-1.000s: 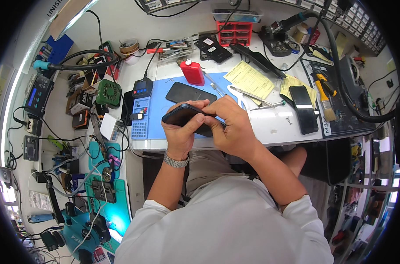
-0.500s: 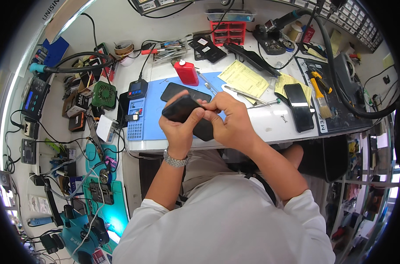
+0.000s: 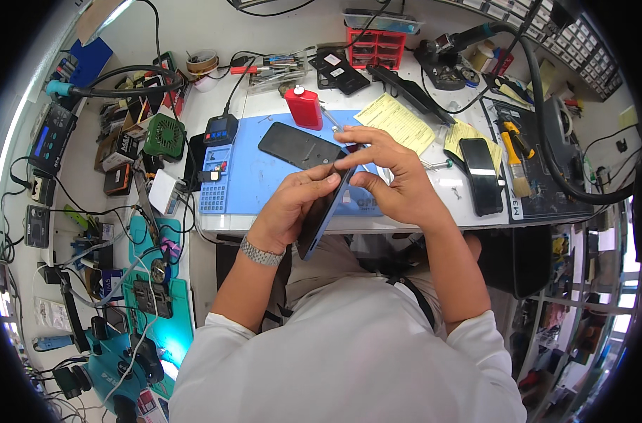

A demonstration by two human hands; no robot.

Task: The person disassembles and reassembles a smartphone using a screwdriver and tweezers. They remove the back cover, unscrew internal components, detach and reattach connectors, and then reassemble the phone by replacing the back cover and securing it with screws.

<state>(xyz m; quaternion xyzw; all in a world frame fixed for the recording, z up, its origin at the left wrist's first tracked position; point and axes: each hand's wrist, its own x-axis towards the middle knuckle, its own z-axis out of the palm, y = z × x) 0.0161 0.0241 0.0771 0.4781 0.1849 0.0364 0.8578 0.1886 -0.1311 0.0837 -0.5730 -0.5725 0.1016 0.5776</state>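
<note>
A dark smartphone point(image 3: 311, 231) with a blue edge stands tilted on its side in my hands, just over the bench's near edge. My left hand point(image 3: 293, 203) is closed around its lower part, thumb along the side. At the upper end, my right hand point(image 3: 398, 169) has its thumb and bent fingers on the phone; whether something small is pinched there is hidden. Behind them a dark phone or phone panel point(image 3: 291, 144) lies flat on the blue mat point(image 3: 247, 176). A red bottle point(image 3: 304, 109) with a white cap stands at the mat's far side.
Left of the mat sit a small black device point(image 3: 221, 130) and a blue parts tray point(image 3: 214, 187). Yellow paper slips point(image 3: 395, 120), another black phone point(image 3: 480, 176) and a yellow-handled brush point(image 3: 513, 151) lie to the right. A thick black hose point(image 3: 538, 120) arcs over the right side.
The held phone has turned from lying fairly flat to steeply on edge and come nearer me. My right fingers have spread and shifted to its upper end. The view has shifted slightly.
</note>
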